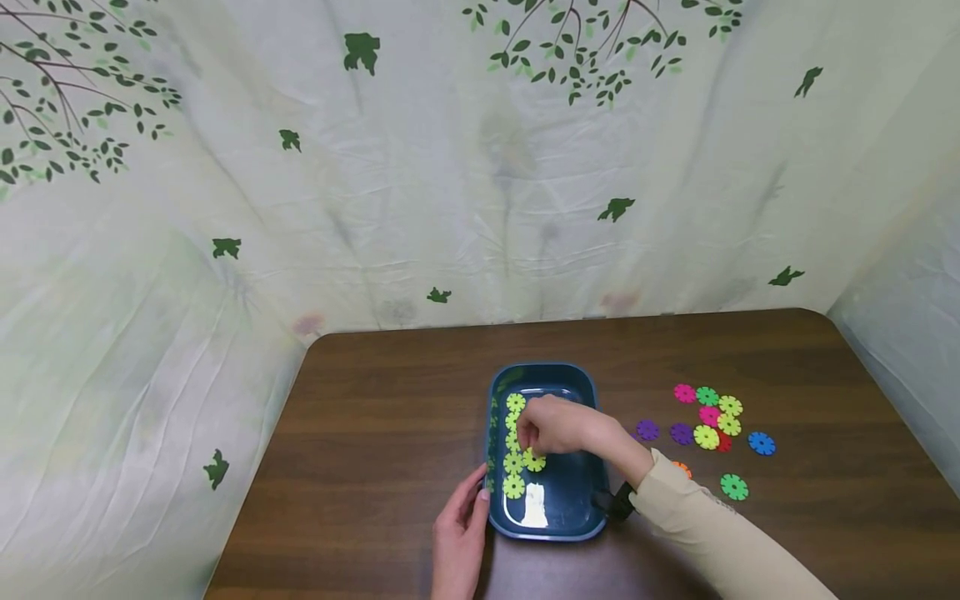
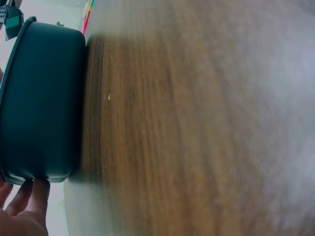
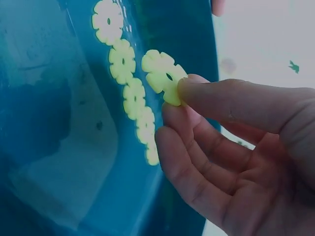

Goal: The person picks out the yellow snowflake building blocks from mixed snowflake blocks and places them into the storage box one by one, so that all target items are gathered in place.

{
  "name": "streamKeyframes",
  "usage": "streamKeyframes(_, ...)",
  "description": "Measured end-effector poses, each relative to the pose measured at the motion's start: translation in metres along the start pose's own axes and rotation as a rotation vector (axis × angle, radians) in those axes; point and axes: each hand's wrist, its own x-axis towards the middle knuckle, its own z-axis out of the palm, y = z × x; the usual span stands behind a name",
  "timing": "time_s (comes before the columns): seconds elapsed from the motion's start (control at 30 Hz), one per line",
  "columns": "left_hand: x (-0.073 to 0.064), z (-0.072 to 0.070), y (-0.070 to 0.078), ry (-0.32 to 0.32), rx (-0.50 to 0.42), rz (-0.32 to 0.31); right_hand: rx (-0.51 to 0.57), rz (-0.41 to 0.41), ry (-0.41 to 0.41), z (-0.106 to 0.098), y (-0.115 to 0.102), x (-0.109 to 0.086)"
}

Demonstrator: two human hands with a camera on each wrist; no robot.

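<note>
A blue tray (image 1: 551,517) lies on the table with a column of several yellow flower-shaped discs (image 1: 513,486) along its left side. My right hand (image 1: 558,423) is over the tray and pinches another yellow flower-shaped disc (image 3: 165,73) between thumb and fingers, tilted beside the column in the right wrist view. My left hand (image 1: 459,529) is at the tray's left side near the front corner. In the left wrist view, its nearly straight fingers (image 2: 37,201) touch the tray's outer wall (image 2: 42,103).
Right of the tray lie loose flower discs: pink (image 1: 685,393), purple (image 1: 682,433), green (image 1: 734,487), blue (image 1: 762,443) and more yellow ones (image 1: 706,437), some overlapping. A leaf-patterned cloth (image 1: 450,167) hangs behind the wooden table (image 1: 375,467).
</note>
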Motion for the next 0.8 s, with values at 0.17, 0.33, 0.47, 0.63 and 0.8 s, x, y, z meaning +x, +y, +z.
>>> streamKeyframes(0.17,0.000,0.000,0.001,-0.005,0.005,-0.008,0.018,-0.020,-0.036,0.005,0.006,0.009)
streamKeyframes(0.33,0.000,0.000,0.002,-0.006,0.003,-0.007,0.037,0.026,-0.080,0.009,0.011,0.016)
streamKeyframes(0.47,0.000,0.000,0.001,-0.004,-0.001,0.002,0.054,0.065,-0.119,0.010,0.012,0.019)
streamKeyframes(0.63,0.000,-0.001,0.001,-0.004,-0.007,0.001,0.085,0.095,-0.176,0.011,0.012,0.022)
streamKeyframes(0.8,-0.001,-0.001,0.001,-0.004,-0.003,-0.001,0.068,0.112,-0.199,0.015,0.012,0.023)
